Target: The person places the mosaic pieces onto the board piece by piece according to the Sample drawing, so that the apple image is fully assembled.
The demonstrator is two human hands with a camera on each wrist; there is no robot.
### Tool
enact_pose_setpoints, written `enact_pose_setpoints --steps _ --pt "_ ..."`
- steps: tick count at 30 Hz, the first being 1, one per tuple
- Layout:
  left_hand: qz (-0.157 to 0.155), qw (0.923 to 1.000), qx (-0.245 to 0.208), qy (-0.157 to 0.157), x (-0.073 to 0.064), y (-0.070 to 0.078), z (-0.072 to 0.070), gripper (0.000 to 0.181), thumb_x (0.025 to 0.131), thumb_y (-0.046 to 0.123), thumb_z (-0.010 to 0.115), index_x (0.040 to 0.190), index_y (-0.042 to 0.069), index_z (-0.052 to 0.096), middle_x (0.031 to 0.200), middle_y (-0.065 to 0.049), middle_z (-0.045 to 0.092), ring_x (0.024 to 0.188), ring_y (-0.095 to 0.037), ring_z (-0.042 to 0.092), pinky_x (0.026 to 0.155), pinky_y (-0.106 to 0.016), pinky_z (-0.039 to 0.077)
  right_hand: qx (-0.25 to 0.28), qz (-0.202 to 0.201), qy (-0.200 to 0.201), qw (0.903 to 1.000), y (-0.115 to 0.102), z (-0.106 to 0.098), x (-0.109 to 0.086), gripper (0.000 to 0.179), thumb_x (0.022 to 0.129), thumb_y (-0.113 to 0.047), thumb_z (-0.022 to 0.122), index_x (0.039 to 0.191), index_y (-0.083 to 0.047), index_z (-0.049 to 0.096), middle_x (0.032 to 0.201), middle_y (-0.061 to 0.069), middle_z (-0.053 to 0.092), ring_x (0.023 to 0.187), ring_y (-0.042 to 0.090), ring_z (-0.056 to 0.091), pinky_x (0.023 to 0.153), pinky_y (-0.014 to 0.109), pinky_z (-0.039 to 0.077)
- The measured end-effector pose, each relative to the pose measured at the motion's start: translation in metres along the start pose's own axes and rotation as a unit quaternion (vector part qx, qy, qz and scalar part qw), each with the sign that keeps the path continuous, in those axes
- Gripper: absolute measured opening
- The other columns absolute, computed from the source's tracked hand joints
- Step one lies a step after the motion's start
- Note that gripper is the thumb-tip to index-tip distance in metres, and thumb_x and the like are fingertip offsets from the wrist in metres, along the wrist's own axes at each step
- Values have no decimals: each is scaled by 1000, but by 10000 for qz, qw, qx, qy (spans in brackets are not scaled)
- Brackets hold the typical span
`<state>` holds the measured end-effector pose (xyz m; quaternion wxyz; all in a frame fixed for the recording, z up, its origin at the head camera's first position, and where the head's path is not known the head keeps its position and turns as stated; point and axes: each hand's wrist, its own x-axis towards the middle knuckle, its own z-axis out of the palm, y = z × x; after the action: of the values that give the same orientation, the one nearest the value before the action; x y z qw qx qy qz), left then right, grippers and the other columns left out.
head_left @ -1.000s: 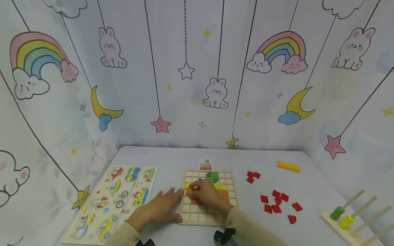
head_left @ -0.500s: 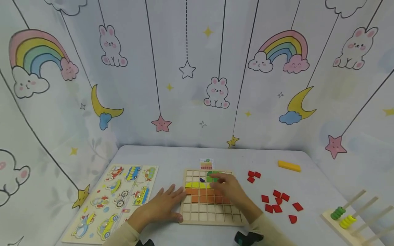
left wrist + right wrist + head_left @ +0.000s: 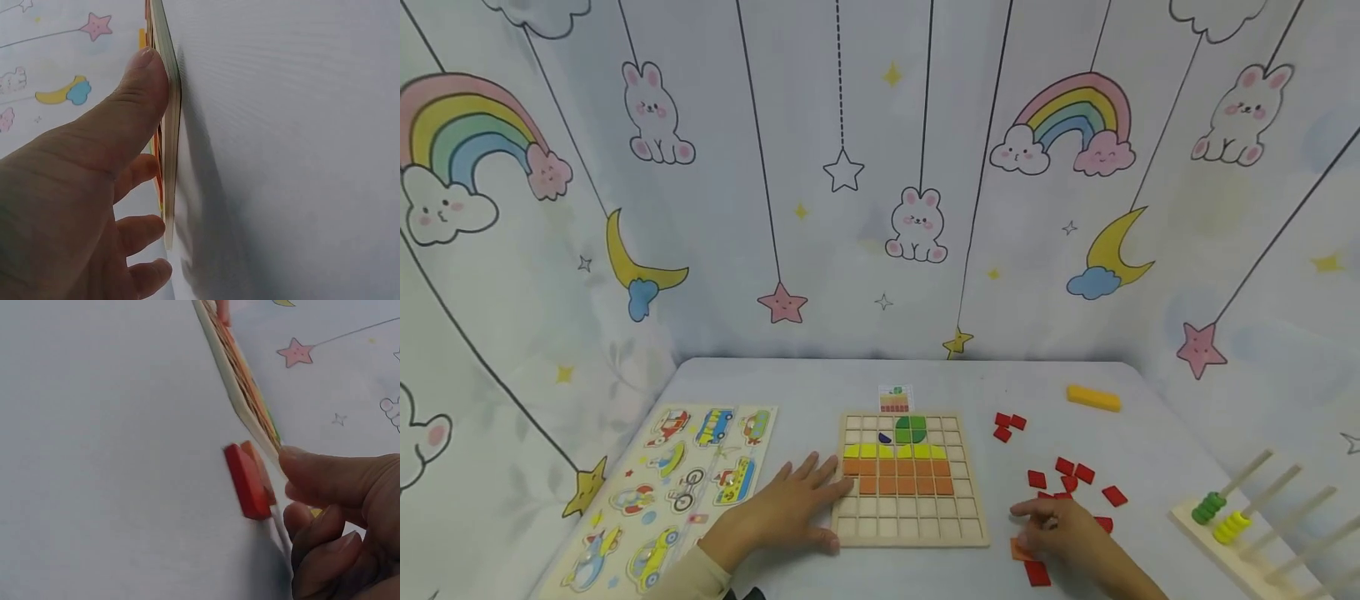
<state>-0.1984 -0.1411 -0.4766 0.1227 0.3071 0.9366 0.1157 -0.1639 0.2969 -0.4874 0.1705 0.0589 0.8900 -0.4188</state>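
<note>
Your spread left hand (image 3: 786, 512) is resting on the wooden grid board (image 3: 887, 507); your right hand (image 3: 1063, 533), grip unclear, is partly covering an orange tile (image 3: 1019, 550) off its right edge, red tiles (image 3: 1037, 573) crowding close.

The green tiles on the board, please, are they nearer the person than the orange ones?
No, on the board the green tiles sit beyond the yellow tiles and the orange tiles.

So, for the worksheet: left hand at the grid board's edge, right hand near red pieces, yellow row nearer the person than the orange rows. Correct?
Not quite: the yellow row lies on the far side of the orange rows, as the head view shows. The left hand and right hand are as you said.
</note>
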Motion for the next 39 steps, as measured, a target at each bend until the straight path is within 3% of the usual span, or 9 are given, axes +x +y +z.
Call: enact_pose_setpoints --steps 4,8,11,16,20,26,32,39 --pt "-82 10000 -49 8 0 -3 2 93 80 77 63 157 31 40 168 -12 25 154 -44 19 118 -70 20 -300 204 -37 9993 -2 13 -8 46 73 -37 90 108 -11 76 87 1 66 83 17 57 71 31 59" --pt "-98 9999 -131 38 1 -5 0 94 81 77 62 159 30 38 168 -12 26 154 -44 19 118 -70 20 -368 201 -14 9991 -5 17 -12 33 77 -34 88 97 -12 72 86 1 66 80 18 58 69 31 58" --pt "-123 9998 -126 10 4 -8 -2 95 80 76 64 159 30 37 168 -12 26 154 -44 19 118 -70 19 -238 100 -115 9996 -2 16 -13 35 79 -35 87 96 -11 67 84 3 65 77 19 58 68 31 57" --pt "-134 9998 -147 -83 6 -10 -2 101 77 75 68 160 28 36 168 -12 26 154 -44 17 119 -70 18 506 -345 -420 9972 9 8 -10 44 89 -32 78 119 -6 61 85 8 63 74 22 60 66 30 57" --pt "-140 9997 -166 -58 7 -11 -4 104 75 74 71 160 26 35 168 -12 27 154 -44 17 118 -71 18 1019 -639 -406 9919 12 1 -6 47 98 -32 68 134 -3 59 81 9 60 69 22 58 60 28 54" --pt "-195 9995 -235 -53 7 -10 -5 107 73 75 72 160 24 36 167 -11 28 155 -43 16 119 -70 17 1788 -314 -32 9834 -1 -1 -1 49 99 -37 66 133 -2 62 89 9 62 69 22 55 59 28 53" --pt "-214 9995 -210 -29 9 -13 -3 108 73 76 71 160 25 35 167 -11 28 155 -43 17 119 -70 18 2636 -351 32 9640 -16 4 6 56 98 -37 69 140 -1 58 98 14 67 76 21 59 65 24 54" --pt "-211 9996 -193 -4 9 -12 -3 106 73 76 72 160 28 35 167 -13 28 155 -44 16 118 -70 18 3033 -298 69 9524 -26 8 9 57 97 -30 71 144 -2 54 110 15 72 82 21 63 71 25 57"
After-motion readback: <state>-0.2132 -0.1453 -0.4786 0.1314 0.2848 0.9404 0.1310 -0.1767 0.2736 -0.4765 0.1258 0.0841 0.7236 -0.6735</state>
